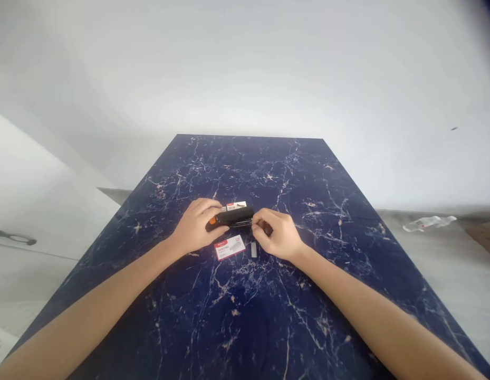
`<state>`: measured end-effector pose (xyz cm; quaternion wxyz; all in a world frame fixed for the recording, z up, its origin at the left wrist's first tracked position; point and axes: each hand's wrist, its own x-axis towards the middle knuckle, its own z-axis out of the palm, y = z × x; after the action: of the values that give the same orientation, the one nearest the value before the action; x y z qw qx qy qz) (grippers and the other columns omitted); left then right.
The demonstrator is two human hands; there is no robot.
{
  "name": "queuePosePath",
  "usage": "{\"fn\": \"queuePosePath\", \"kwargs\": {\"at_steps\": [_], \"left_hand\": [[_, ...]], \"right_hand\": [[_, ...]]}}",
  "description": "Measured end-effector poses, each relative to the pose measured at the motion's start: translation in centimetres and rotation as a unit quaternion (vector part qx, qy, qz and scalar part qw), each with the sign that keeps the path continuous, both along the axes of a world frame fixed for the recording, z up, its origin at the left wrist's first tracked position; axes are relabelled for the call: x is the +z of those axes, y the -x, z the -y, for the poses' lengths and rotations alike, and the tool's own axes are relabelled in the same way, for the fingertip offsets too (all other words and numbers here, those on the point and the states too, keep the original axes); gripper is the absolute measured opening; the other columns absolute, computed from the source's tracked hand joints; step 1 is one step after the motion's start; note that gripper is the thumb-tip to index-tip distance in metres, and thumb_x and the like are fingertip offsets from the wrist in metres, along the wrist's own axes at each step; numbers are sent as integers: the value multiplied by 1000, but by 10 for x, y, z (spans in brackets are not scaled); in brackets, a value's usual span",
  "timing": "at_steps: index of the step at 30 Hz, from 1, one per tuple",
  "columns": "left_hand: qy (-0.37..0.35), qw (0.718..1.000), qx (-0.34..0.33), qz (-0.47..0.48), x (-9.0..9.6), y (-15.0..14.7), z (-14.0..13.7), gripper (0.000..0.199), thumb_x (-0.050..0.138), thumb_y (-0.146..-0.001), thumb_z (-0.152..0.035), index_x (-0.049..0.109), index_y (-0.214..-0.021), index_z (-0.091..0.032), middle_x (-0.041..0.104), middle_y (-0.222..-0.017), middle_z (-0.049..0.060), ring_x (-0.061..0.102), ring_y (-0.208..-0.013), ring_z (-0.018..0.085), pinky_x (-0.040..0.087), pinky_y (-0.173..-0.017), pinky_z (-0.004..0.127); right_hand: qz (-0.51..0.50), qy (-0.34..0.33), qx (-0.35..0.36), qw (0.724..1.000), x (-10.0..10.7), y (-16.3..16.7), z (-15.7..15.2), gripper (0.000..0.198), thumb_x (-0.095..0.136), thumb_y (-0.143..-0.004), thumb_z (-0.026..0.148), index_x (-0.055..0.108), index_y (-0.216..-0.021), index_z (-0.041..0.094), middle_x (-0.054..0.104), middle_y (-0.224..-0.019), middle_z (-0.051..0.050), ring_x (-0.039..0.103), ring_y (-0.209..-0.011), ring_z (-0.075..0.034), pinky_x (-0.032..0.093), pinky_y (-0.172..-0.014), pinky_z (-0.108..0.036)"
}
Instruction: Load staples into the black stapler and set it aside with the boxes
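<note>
A black stapler [237,215] with an orange patch at its rear lies on its long axis across the table, and my left hand [199,224] is wrapped round its back end. At the stapler's front end, my right hand [277,232] is closed, thumb and fingers pinched together against the tip; what sits in the pinch is hidden. Just below the stapler lies a red and white staple box [229,247]. A small strip of staples [253,249] rests beside it, near my right thumb. Behind the stapler a second red and white box [237,205] is partly covered.
The dark blue marble-patterned table [245,163] narrows toward a pale wall. On the floor at the right lies a crumpled clear plastic piece [429,223]. A dark handle [15,237] shows on a white surface at the left.
</note>
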<state>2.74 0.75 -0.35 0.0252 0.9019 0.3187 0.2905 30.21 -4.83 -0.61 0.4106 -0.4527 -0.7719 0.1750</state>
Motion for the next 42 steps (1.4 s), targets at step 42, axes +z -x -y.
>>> {"fn": "queuePosePath", "kwargs": {"at_steps": [42], "left_hand": [[79, 993, 86, -32, -1, 18, -10, 28, 56, -98, -36, 66, -118, -19, 69, -126, 10, 60, -118, 31, 51, -105, 53]], "right_hand": [[271, 186, 167, 930, 51, -11, 0, 11, 65, -94, 16, 73, -93, 23, 73, -97, -6, 68, -81, -21, 47, -69, -31]]}}
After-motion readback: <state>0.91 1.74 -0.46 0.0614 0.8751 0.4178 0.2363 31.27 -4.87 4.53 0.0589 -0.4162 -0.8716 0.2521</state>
